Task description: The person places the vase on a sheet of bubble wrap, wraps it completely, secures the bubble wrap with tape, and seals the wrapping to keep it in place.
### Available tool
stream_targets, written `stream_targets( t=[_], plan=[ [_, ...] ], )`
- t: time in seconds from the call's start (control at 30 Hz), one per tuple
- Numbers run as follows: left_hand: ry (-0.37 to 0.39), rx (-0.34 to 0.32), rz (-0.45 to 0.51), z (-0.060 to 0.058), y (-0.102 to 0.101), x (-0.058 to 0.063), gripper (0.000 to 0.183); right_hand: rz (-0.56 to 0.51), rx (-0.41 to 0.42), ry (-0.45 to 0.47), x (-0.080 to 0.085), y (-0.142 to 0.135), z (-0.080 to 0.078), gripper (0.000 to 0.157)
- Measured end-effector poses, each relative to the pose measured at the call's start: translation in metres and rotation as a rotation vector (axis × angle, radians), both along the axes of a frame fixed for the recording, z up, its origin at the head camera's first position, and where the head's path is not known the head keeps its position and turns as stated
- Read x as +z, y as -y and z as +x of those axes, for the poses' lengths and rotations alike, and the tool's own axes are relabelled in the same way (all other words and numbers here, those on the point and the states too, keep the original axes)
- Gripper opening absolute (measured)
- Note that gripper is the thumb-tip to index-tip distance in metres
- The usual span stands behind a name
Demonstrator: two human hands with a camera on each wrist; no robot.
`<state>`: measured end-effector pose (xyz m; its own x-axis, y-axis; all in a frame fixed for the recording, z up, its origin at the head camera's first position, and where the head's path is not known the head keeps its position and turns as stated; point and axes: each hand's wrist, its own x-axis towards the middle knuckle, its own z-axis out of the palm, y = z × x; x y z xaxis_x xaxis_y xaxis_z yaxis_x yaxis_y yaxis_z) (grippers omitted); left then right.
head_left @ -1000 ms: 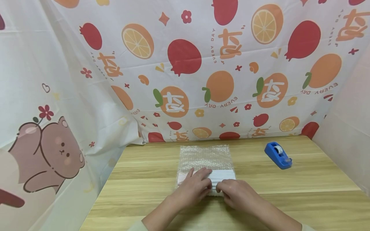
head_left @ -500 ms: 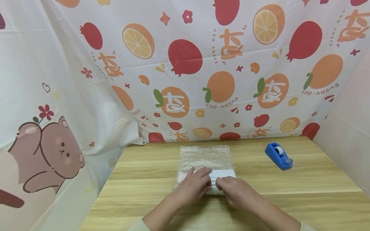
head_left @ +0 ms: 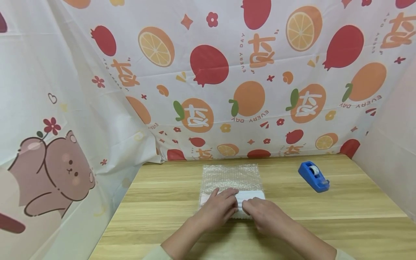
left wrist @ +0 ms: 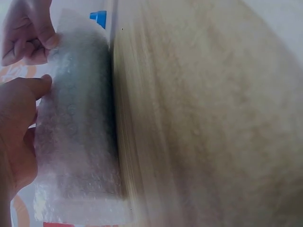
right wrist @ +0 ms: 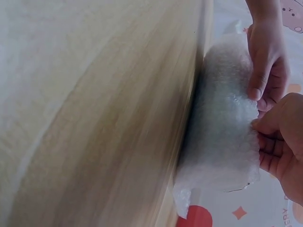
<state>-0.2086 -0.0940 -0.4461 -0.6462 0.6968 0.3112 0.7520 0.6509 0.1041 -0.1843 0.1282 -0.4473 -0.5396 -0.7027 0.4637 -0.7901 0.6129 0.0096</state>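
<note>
A sheet of bubble wrap lies on the table, its far part flat. On its near part sits a white, pleated flat bundle, pinkish at the left end and partly covered by the hands. Bubble wrap rises along the near side of the bundle and blurs it in both wrist views. My left hand reaches over the bundle's left half, its thumb at the wrap's upper edge. Close beside it, my right hand pinches that same edge, fingers curled, as the right wrist view shows.
A blue tape dispenser with a roll of tape stands at the back right of the wooden table. Behind the table hangs a fruit-print curtain, and a bear-print curtain hangs at the left.
My right hand has shifted slightly forward and its fingers have drawn in at the wrap's near edge. The left hand stays almost where it was.
</note>
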Motion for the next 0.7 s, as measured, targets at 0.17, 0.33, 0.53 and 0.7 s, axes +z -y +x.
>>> stream_targets(
  t=[0.17,0.33,0.53,0.7],
  plan=[
    [0.024,0.008,0.018,-0.001,0.0,0.0,0.01,-0.055,-0.031,-0.005,0.0,-0.001,-0.003,0.03],
    [0.051,0.017,0.042,-0.002,0.0,-0.002,0.011,-0.14,-0.033,-0.047,-0.001,-0.004,-0.007,0.028],
    [0.055,0.016,0.064,-0.006,0.0,-0.004,0.009,-0.188,-0.012,-0.067,-0.001,-0.007,-0.013,0.033],
    [0.065,0.008,0.091,-0.008,0.0,-0.006,0.007,-0.204,0.011,-0.071,-0.001,-0.008,-0.015,0.033]
  ],
)
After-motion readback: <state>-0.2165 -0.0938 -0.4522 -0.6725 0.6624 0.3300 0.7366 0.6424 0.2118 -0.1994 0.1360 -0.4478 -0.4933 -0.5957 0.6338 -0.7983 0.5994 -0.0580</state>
